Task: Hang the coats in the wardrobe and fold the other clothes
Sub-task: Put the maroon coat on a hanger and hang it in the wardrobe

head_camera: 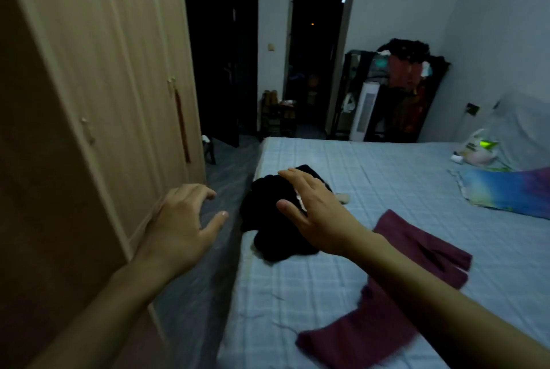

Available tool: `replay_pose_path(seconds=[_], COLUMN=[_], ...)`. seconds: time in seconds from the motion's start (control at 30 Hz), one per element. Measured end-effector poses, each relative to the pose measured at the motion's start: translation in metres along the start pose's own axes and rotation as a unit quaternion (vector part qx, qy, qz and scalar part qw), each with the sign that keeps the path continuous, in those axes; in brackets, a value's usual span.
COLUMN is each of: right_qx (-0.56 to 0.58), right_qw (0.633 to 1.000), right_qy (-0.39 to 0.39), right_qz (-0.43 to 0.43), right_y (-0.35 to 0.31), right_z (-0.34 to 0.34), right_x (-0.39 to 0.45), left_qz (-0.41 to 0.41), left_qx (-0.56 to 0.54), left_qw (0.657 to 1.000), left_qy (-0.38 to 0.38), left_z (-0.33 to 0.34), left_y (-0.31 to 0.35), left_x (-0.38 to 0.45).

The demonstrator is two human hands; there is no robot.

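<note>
The left hand point(178, 220) is stretched forward over the gap between wardrobe point(98, 86) and bed point(372, 190), fingers spread and slightly bent, holding nothing. The right hand point(315, 211) reaches out with fingers spread above a crumpled black garment point(268, 220); whether it touches the cloth cannot be told. That garment lies on the bed near its left edge. A maroon garment point(387, 309) lies spread flat on the near part of the bed, under the right forearm. The wardrobe stands at the left, doors closed. A colourful pillow point(506, 190) sits at the far right of the bed.
</note>
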State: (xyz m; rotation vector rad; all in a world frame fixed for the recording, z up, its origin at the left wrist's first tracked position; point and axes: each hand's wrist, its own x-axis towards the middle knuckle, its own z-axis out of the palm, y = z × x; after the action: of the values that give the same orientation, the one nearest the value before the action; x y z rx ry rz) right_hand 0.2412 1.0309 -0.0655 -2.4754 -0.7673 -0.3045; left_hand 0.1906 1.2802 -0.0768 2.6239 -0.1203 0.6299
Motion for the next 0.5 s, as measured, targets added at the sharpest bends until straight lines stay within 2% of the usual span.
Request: replay_pose_path(seconds=[0.3,0.5], right_qx=[0.025,0.021], right_qw=[0.996,0.982], right_qy=[0.011,0.049], right_qz=[0.090,0.183], right_y=[0.193,0.283], right_z=[-0.073,-0.111], right_x=[-0.101,-0.165], left_qz=[0.050,0.082], left_qx=[-0.021,-0.039], left_qw=[0.995,0.984], left_qy=[-0.084,-0.154], left_z=[0.143,0.215], left_y=[0.179,0.269], left_x=[0.044,0.061])
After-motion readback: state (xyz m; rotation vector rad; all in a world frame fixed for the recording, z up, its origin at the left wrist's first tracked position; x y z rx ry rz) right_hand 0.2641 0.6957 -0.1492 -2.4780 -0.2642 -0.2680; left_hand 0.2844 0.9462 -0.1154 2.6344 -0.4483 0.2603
